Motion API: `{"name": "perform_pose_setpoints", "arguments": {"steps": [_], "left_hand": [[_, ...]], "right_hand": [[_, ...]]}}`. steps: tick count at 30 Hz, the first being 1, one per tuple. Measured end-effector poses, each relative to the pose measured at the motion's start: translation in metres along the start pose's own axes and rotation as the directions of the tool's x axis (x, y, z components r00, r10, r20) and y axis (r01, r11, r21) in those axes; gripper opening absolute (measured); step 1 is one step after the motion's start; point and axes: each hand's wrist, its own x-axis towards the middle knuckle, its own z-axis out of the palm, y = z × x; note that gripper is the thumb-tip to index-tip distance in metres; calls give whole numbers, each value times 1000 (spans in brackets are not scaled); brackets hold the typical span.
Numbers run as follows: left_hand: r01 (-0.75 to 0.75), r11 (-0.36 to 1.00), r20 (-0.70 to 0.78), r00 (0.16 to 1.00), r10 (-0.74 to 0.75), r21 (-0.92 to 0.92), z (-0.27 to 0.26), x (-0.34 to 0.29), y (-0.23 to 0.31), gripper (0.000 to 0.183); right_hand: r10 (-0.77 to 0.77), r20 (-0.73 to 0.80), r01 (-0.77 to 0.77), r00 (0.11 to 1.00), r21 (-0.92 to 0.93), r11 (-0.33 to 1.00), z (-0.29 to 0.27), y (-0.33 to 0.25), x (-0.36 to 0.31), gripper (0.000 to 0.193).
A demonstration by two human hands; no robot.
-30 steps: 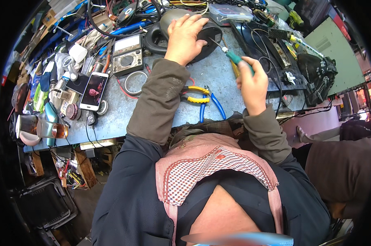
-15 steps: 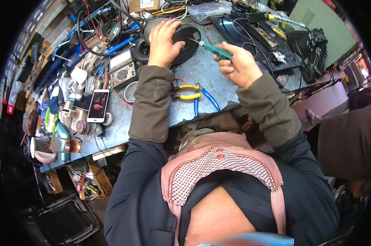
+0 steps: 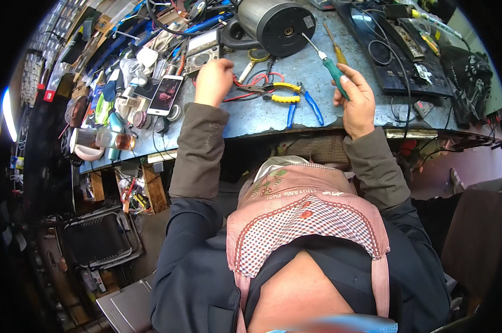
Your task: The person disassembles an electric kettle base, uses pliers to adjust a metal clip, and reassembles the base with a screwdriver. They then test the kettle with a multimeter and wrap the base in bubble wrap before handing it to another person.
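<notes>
One green-handled screwdriver [image 3: 333,72] sits clamped in the right hand [image 3: 357,101], tip at the dark base [image 3: 287,40] of one metal kettle [image 3: 257,18], which lies sideways on the blue bench [image 3: 245,118]. One left hand [image 3: 213,83] curls beside the multimeter [image 3: 200,55]; whether it grips anything, I cannot tell. One pair of pliers [image 3: 285,99] lies between.

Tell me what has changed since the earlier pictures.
The left hand has let go of the silver metal kettle and moved left and toward the person, near the grey rectangular meter. The right hand still holds the green-handled screwdriver pointed at the kettle's round black base. The yellow-and-blue pliers stay on the blue bench.
</notes>
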Motion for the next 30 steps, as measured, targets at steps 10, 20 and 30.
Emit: {"name": "perform_pose_setpoints", "arguments": {"steps": [10, 20, 30], "left_hand": [[-42, 948, 211, 977, -27, 314, 25, 20, -7, 17], [228, 799, 71, 971, -228, -556, -9, 25, 26, 36], [518, -559, 645, 763, -40, -648, 105, 67, 145, 17]], "right_hand": [[-3, 56, 2, 998, 18, 1000, -10, 3, -1, 37], [42, 51, -50, 998, 172, 984, -8, -1, -1, 37], [-244, 63, 251, 968, -321, 913, -3, 10, -5, 34]]}}
